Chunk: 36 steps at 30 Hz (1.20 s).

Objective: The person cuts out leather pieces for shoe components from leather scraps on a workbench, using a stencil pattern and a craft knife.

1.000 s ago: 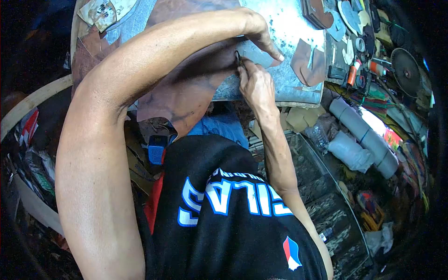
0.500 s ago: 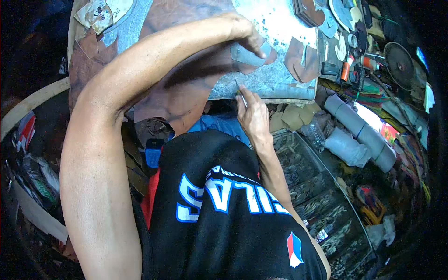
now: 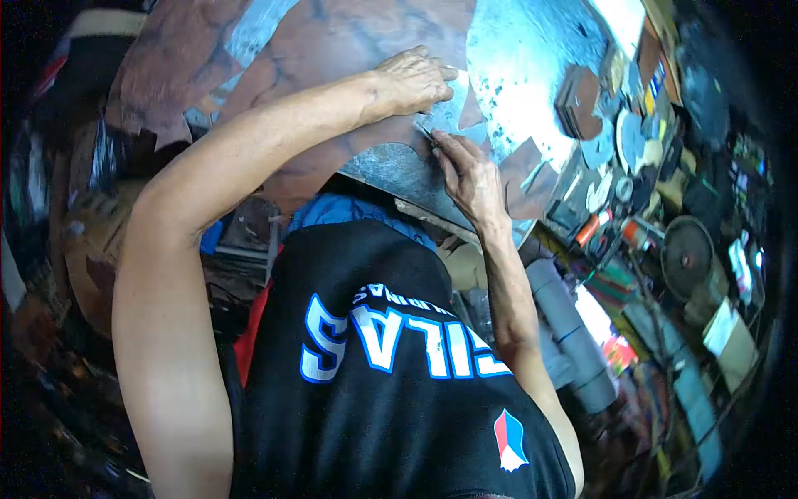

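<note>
A large sheet of brown leather (image 3: pixel 357 50) is spread over the worktop. On it lies a pale grey pattern piece (image 3: pixel 455 106), partly hidden by my left hand (image 3: pixel 416 81). That hand lies over the piece with its fingers bent and pressing down, gripping nothing that I can see. Close below it, my right hand (image 3: pixel 470 170) is closed around a small knife (image 3: pixel 430 135). The knife's thin tip meets the lower left edge of the pattern piece; its handle is mostly hidden in my fingers.
Beneath the leather is a scuffed metal-grey board (image 3: pixel 399 170). Stacked brown leather pieces (image 3: pixel 579 101) and cut patterns lie at the right. Farther right are an orange bottle (image 3: pixel 593 226), a round fan-like disc (image 3: pixel 688 256) and a grey roll (image 3: pixel 569 333).
My left hand has shifted left and down over the pattern piece. The knife has moved up from the bare board to the piece's edge. The whole view has turned.
</note>
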Tool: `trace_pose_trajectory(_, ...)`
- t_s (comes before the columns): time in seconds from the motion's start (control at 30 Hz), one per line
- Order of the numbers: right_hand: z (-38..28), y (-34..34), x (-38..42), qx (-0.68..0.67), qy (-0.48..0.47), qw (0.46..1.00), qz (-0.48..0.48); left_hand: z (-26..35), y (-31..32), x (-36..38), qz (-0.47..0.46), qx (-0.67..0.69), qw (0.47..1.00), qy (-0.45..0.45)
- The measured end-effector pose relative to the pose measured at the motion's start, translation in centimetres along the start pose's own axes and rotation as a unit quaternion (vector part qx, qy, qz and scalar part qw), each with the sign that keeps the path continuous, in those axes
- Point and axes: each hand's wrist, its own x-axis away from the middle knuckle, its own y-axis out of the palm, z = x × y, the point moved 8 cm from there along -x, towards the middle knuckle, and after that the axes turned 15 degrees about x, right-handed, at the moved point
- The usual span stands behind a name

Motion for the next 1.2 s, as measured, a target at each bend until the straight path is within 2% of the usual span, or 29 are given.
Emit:
trace_pose_trajectory(0.07, 0.5, 0.5, -0.6, 0.002, -0.026, 0.999, -0.024, 0.0, 0.5, -0.1, -0.046, 0.005, 0.998, -0.034)
trace_pose_trajectory(0.3, 1.1, 1.1, -0.8, 0.002, -0.091, 0.996, -0.011, 0.6, -0.3, -0.1, -0.054, -0.018, 0.996, -0.075)
trace_pose_trajectory(0.47, 1.1, 1.6, -0.7, 0.028, -0.102, 0.994, -0.015, 0.6, 0.4, -0.4, -0.107, -0.016, 0.986, -0.128)
trace_pose_trajectory(0.77, 0.3, 2.2, -0.5, 0.076, -0.082, 0.993, -0.042, 0.9, 1.3, 0.0, -0.057, -0.059, 0.985, -0.151)
trace_pose_trajectory(1.1, 2.0, 0.9, 0.5, 0.045, -0.103, 0.993, -0.028, 0.6, 2.5, 0.5, -0.11, -0.112, 0.973, -0.172)
trace_pose_trajectory(1.2, 2.6, 0.8, 0.8, 0.047, -0.092, 0.994, -0.041, 0.5, 2.4, 0.4, -0.067, -0.073, 0.982, -0.16)
